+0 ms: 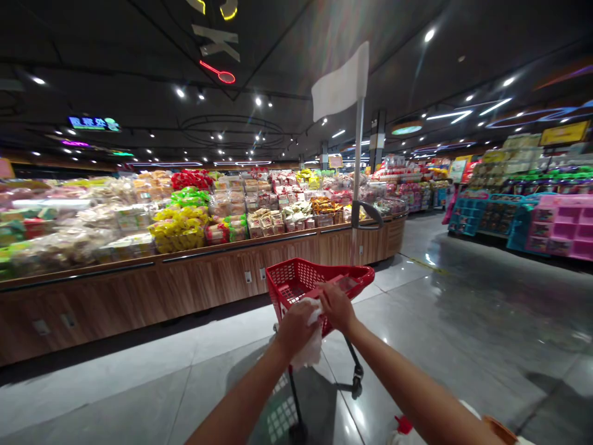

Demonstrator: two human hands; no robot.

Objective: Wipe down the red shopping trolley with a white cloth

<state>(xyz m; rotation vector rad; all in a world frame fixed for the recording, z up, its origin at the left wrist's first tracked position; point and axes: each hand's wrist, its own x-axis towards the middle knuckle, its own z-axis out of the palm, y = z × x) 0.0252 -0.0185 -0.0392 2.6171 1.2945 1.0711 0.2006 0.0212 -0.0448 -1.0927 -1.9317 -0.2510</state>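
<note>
The left hand [296,327] pinches a crumpled white bag [308,349] just over the near rim of a red wheeled shopping basket [296,284], while the right hand [337,307] curls firmly closed on that rim, steadying it.

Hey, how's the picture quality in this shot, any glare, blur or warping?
In the head view, the wide lens bows the wooden counter and stretches the arms; ceiling spotlights leave faint flare streaks; the shiny floor shows glare; the shadow of the red basket falls below the hands; the left hand and white tissue look fairly sharp, while distant shelves blur.
</note>
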